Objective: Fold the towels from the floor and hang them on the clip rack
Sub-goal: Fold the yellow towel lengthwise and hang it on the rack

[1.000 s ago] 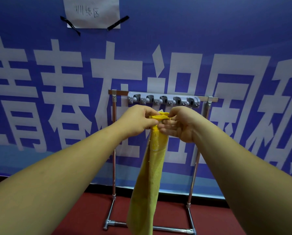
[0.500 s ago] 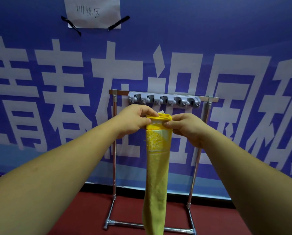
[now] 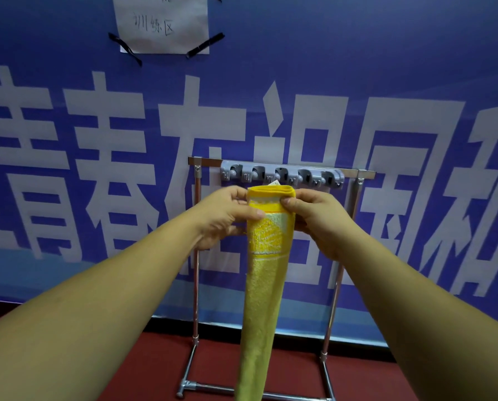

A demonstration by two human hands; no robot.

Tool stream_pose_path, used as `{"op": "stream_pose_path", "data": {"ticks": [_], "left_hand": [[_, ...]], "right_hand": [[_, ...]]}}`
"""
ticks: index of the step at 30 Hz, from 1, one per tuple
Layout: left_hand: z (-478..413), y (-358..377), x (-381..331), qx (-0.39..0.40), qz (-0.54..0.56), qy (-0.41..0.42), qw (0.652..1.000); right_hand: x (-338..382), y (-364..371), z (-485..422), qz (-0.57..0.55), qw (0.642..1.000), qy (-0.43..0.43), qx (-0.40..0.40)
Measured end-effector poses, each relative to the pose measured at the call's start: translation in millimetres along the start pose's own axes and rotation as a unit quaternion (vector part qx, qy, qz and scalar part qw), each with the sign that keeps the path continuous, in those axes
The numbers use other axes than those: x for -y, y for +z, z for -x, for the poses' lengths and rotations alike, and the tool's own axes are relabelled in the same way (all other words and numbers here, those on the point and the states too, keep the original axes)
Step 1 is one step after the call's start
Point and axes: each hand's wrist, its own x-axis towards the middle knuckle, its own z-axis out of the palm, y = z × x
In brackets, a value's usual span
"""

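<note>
The towel hangs between the left hand and right hand, near the clip rack, banner behind.

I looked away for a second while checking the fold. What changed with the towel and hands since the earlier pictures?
The right hand moved from curling over the towel's top to gripping its right edge, so the bunched top spread flat and wider. The left hand kept its grip on the left edge. The towel still hangs just below the clip rack, not yet clipped.
</note>
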Motion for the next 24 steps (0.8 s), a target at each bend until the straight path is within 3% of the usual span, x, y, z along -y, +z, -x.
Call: {"op": "stream_pose_path", "data": {"ticks": [4, 9, 13, 24], "left_hand": [[1, 4, 6, 0.025, -0.018, -0.005, 1.0], [2, 7, 3, 0.017, -0.059, 0.021, 0.998], [3, 8, 3, 0.001, -0.046, 0.029, 0.999], [2, 9, 23, -0.041, -0.002, 0.006, 0.999]], "right_hand": [[-1, 3, 2, -0.061, 0.998, 0.016, 0.005], [5, 7, 5, -0.045, 0.998, 0.02, 0.033], [12, 5, 3, -0.082, 0.997, -0.003, -0.013], [10, 8, 0, -0.101, 0.994, 0.016, -0.031]]}}
